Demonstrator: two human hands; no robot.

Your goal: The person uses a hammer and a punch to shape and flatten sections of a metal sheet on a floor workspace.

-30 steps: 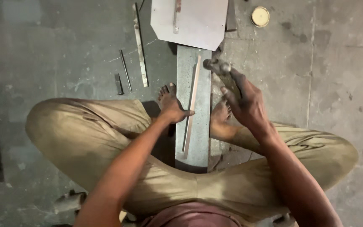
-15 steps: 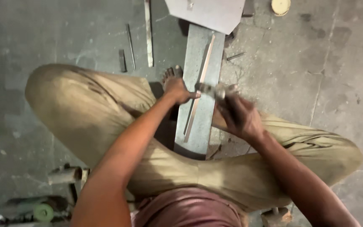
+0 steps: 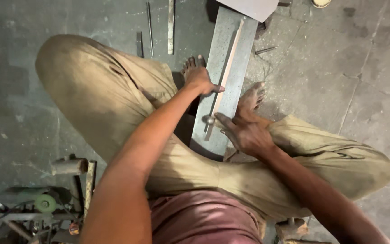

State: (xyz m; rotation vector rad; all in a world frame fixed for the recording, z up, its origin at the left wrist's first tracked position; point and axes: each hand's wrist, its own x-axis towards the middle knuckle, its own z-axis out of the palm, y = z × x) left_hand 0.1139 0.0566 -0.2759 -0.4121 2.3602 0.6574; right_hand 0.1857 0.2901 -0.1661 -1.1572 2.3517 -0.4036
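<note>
Strip — thin, pale metal, lies lengthwise along the grey steel block between your feet, near end by your hands, far end running up toward the flat grey sheet at the top. Your left hand is pressed flat on the strip abt mid-length, fingers down, thumb reaching across — pinning it to the block. Your right hand is closed round a hammer handle; the small round hammer head sits right at the strip's near end, touching or just above it, can't tell which. Right forefinger lies stretched along the handle toward the head. Progress, as a judgement only: strip looks straight and flat over most of its length from this view, no obvious kink or bend line visible, so either flattening work is well along or the near end is the spot being worked — can't split those from one look. No marks on the strip readable at this res. Left foot is tucked against the block's left edge, right foot on its right edge, both bracing it. Spare flat bars and rods lie on the concrete floor well apart to the upper left, untouched. Green grinder w/ disc lies at lower left, out of hand. Small round tin at top right, mostly cut off.
</note>
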